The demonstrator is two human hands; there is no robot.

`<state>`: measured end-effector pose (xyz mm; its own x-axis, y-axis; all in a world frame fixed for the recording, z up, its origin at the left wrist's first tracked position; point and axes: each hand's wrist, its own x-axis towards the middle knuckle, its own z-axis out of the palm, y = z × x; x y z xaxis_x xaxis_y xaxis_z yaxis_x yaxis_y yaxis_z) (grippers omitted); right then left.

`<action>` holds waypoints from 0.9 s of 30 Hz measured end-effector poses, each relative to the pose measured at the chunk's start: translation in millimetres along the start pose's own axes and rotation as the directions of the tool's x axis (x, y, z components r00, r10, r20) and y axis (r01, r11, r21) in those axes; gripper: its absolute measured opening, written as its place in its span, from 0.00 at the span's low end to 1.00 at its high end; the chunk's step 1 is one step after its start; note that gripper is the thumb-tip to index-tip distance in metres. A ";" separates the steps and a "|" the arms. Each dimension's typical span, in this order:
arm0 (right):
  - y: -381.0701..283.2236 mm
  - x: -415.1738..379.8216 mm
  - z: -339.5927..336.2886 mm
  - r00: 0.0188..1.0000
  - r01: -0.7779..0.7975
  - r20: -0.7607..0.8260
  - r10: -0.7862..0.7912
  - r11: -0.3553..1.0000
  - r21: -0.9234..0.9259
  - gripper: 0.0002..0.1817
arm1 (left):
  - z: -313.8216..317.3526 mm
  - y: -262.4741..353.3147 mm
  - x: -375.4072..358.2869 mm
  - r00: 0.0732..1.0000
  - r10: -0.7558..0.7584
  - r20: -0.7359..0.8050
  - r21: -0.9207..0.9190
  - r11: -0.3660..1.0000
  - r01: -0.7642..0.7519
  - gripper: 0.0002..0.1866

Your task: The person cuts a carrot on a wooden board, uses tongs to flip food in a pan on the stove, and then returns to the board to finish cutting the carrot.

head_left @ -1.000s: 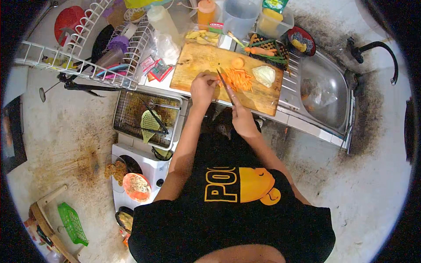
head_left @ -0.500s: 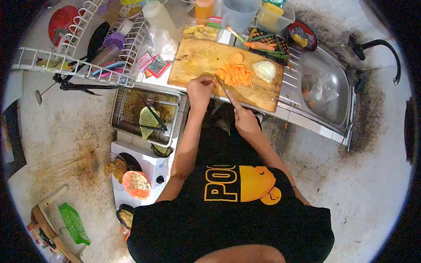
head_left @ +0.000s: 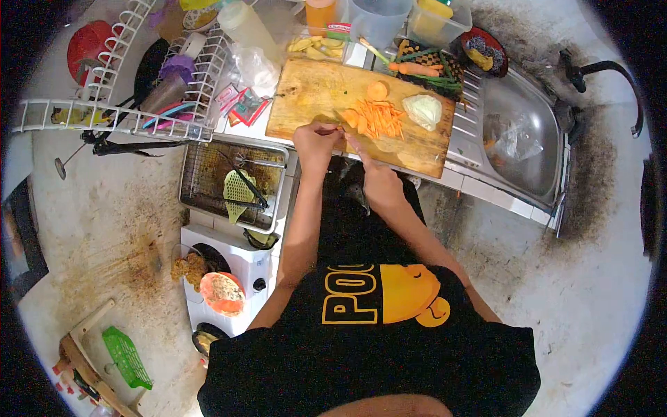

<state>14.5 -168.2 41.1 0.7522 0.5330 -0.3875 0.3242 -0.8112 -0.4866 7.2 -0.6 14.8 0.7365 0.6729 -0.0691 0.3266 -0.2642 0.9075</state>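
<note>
A wooden cutting board (head_left: 306,90) lies on the counter, with a pile of thin carrot strips (head_left: 382,119) near its middle. Just behind the strips is a carrot piece (head_left: 378,90), and a pale cabbage piece (head_left: 422,112) rests to their right. At the board's front edge my left hand (head_left: 316,144) is closed in a pinch; what its fingertips hold is too small to make out. My right hand (head_left: 379,182) is wrapped round a knife (head_left: 353,142), whose tip end is close to the left fingertips.
A steel sink (head_left: 517,139) with a plastic bag is at the right. Behind the board are potato-like pieces (head_left: 316,48), whole carrots (head_left: 417,70) and tubs. A white dish rack (head_left: 208,90), a metal tray (head_left: 201,174) and a stove (head_left: 243,267) are at the left.
The knife has turned, its blade now pointing more to the left near the left fingertips. My right hand has shifted slightly left. The whole view has shifted a little.
</note>
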 end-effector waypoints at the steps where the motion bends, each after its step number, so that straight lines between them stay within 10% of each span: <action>1: 5.6 8.2 6.5 0.994 0.081 -0.073 -0.078 0.996 0.043 0.36 | 0.7 -1.3 1.4 1.000 0.008 0.002 -0.001 1.000 -0.008 0.09; 27: -14.3 22.2 10.8 0.973 0.131 -0.203 -0.112 0.988 0.080 0.42 | -5.0 7.9 -0.2 0.998 -0.051 0.045 -0.065 0.996 0.054 0.05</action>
<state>20.4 -142.2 31.0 0.8116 0.5609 -0.1636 0.3727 -0.7127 -0.5942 6.7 0.6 24.0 0.7446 0.6540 -0.1338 0.3268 -0.1825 0.9273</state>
